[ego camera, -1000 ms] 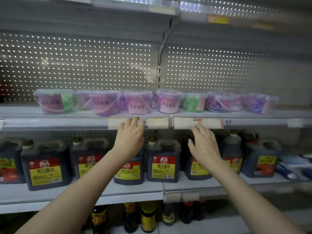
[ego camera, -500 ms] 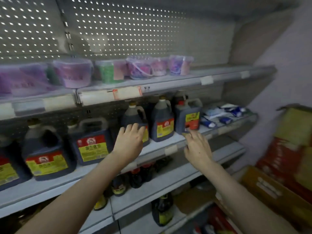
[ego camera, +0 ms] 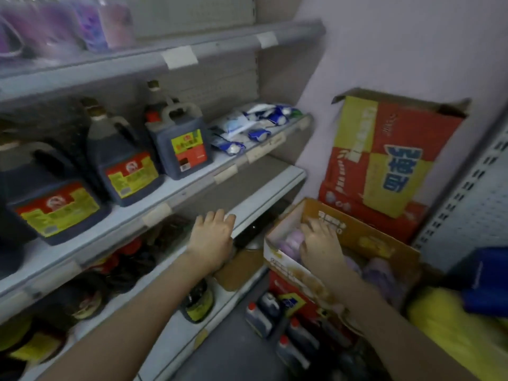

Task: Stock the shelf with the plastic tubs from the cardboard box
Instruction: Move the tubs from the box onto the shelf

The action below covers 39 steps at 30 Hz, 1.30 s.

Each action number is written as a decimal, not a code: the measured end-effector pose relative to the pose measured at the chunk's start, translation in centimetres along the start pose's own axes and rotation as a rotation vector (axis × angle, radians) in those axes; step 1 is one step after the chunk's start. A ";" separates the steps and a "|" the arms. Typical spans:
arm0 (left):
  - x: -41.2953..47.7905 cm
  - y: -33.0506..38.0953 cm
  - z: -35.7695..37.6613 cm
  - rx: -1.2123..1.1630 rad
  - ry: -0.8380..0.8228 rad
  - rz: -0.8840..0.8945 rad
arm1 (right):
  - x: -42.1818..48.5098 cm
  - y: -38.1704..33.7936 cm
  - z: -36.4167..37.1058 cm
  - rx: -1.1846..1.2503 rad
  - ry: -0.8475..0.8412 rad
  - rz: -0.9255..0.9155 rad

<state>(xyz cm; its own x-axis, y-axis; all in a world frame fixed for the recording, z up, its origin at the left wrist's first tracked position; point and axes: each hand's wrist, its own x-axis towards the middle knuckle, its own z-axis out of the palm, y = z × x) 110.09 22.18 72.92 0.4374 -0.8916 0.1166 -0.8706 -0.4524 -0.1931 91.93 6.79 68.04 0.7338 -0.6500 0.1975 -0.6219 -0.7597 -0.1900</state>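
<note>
Inside the cardboard box, the right hand lies spread over a purple tub; the left hand, open and empty, hovers farther off.

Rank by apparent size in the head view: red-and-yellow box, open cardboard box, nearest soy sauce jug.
1. Red-and-yellow box.
2. Open cardboard box; close to first, partly hidden, so unsure.
3. Soy sauce jug, smallest despite nearness.

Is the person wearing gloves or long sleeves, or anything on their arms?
No gloves and no sleeves in view. The left hand and right hand are bare, and both forearms are bare as far as the picture shows. No watch, ring or bracelet can be seen.
</note>
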 end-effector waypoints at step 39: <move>28.4 17.5 29.9 -0.624 -0.577 0.149 | 6.8 20.7 22.8 0.505 -0.241 1.089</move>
<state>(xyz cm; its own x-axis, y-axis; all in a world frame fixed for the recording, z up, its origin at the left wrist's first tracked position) 113.98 -11.60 43.72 0.2079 -0.8867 -0.4129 -0.8184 -0.3889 0.4230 90.28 -12.94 43.51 -0.0388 -0.8816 -0.4703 -0.8058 0.3059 -0.5070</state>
